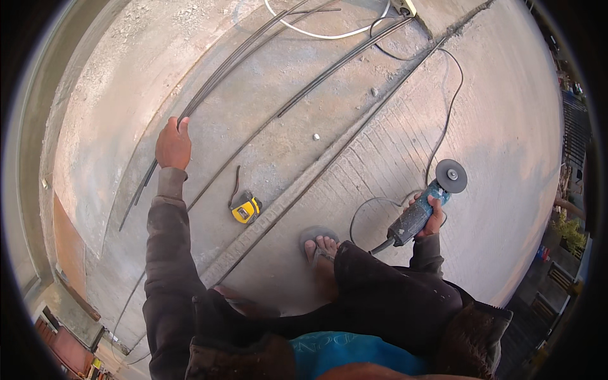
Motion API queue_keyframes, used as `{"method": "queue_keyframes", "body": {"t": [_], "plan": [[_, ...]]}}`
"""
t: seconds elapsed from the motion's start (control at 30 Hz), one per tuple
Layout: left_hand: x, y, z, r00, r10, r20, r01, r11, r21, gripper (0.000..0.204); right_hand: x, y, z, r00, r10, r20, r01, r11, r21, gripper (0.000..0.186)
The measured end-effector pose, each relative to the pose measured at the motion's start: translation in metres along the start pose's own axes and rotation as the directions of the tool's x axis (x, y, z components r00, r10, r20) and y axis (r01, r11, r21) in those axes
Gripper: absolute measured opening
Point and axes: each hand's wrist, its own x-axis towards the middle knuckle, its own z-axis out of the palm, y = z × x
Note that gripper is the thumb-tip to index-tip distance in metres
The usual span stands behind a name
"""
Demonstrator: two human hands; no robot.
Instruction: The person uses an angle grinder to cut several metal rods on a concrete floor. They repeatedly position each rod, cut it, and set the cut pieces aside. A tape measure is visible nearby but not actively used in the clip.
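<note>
Steel rods (pixel 209 88) are lying in a loose bundle on the bare concrete slab (pixel 494 114), running from lower left up toward the top centre. Left hand (pixel 173 144) is reaching out at full arm length and pressing down on the bundle, fingers curling over the top of the rods; likely pinning them so they are not rolling or chattering. Grip looks like a hold-down more than a full wrap, and the underside of the fingers is hidden.

One more single rod (pixel 342 63) is lying apart, further right, roughly parallel to the bundle.

Yellow tape measure (pixel 245 208) is sitting on the slab between the arm and the raised concrete ridge (pixel 297 196), tape retracted, near the body, well apart from both hands.

Sandalled foot (pixel 321 246) is planted just right of the ridge; the person is squatting low, which is keeping both hands near slab level.

Right hand (pixel 432 214) is closing fully around the body of a blue angle grinder (pixel 423 208), disc (pixel 451 175) pointing away from the body and hanging just above the slab, well apart from the rods. Black power cord (pixel 443 120) is trailing from the grinder's rear, looping by the foot, then running up toward the top edge, off to the side of the disc. White cable (pixel 323 33) is lying across the top, beyond the rods.
</note>
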Motion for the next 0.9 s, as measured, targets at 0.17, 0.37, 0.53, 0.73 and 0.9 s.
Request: {"method": "queue_keyframes", "body": {"t": [0.17,0.37,0.53,0.73,0.9], "plan": [[0.034,-0.066,0.003,0.998,-0.042,0.041,0.037,0.99,0.133,0.04,0.0,-0.001,0.005,0.998,0.027,0.049,-0.028,0.999,0.022,0.041],[0.032,-0.073,0.031,0.974,-0.198,0.108,0.197,0.98,0.018,0.043,0.004,-0.003,0.005,0.999,0.008,0.048,-0.007,1.0,-0.014,0.042],[0.002,-0.128,0.029,0.985,-0.165,0.045,0.163,0.986,0.045,0.043,0.006,0.004,0.003,0.996,-0.008,-0.086,0.014,0.997,0.078,0.042],[0.034,-0.095,0.035,0.993,-0.117,0.024,0.116,0.993,0.036,0.046,0.004,-0.003,0.005,0.999,0.031,0.034,-0.03,0.999,-0.018,0.04],[0.074,-0.063,0.074,0.956,0.207,-0.206,-0.164,0.964,0.207,0.038,0.005,-0.004,0.028,0.999,0.011,0.049,-0.01,1.0,-0.019,0.04]]}}
